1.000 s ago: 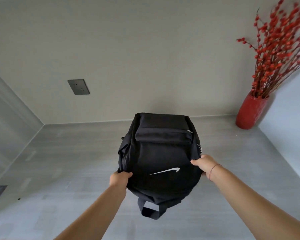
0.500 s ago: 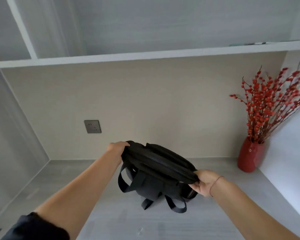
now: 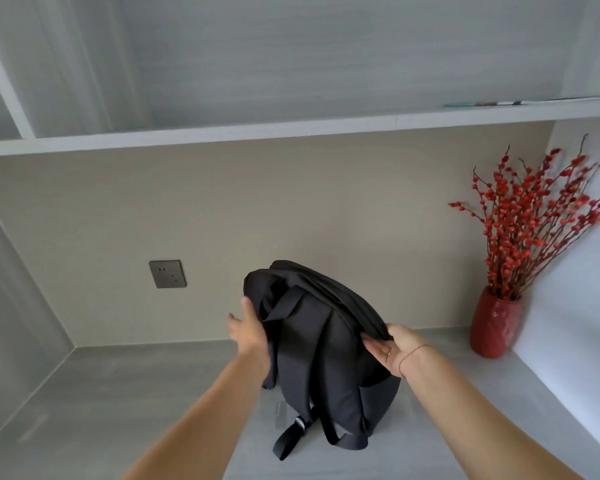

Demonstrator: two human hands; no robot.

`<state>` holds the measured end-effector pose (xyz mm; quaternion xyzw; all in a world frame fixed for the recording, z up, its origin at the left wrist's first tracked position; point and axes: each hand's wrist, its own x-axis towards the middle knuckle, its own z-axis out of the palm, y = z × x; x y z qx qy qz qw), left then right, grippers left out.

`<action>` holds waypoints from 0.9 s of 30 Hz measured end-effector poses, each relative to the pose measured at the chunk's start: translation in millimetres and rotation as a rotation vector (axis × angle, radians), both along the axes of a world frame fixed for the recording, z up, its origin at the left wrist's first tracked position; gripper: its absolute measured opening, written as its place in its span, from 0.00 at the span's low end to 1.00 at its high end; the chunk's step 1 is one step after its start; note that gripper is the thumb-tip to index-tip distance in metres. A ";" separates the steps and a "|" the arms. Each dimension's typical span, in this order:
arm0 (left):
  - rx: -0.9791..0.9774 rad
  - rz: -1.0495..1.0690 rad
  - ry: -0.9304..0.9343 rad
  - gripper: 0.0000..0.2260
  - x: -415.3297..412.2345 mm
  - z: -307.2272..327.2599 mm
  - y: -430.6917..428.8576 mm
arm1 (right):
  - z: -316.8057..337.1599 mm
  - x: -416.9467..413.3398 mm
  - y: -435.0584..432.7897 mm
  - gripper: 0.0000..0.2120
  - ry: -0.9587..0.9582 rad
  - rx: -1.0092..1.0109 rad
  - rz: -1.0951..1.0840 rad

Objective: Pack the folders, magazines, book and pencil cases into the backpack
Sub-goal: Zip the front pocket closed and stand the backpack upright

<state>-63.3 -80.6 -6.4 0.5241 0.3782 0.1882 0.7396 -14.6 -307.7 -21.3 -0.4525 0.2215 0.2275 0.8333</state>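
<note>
The black backpack (image 3: 321, 344) stands upright on the grey surface (image 3: 118, 403), strap side facing the camera, near the back wall. The right hand (image 3: 394, 349) pinches the backpack's right edge, fingers closed on the fabric. The left hand (image 3: 248, 329) rests against its upper left side, fingers spread wide. A red vase (image 3: 494, 327) stands at the right.

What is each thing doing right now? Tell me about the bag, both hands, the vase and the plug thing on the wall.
Backpack: standing upright on the desk, strap side facing the camera; no open zip shows.
Left hand: open, fingers spread, against the backpack's left side.
Right hand: gripping the backpack's right edge.
Vase: upright in the corner, holding red berry branches.
Wall socket: nothing plugged in.
</note>
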 end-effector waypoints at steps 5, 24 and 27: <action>0.282 -0.199 -0.151 0.33 -47.7 -37.7 -93.5 | -3.4 8.7 4.5 0.11 -0.063 0.010 -0.026; 0.738 -0.306 0.074 0.39 5.5 -52.6 -123.9 | -70.9 24.9 -46.3 0.16 -0.739 -1.071 0.500; 0.571 -0.426 -0.109 0.27 -1.9 -54.6 -90.8 | -67.6 -2.4 -32.1 0.16 -0.823 -1.119 0.525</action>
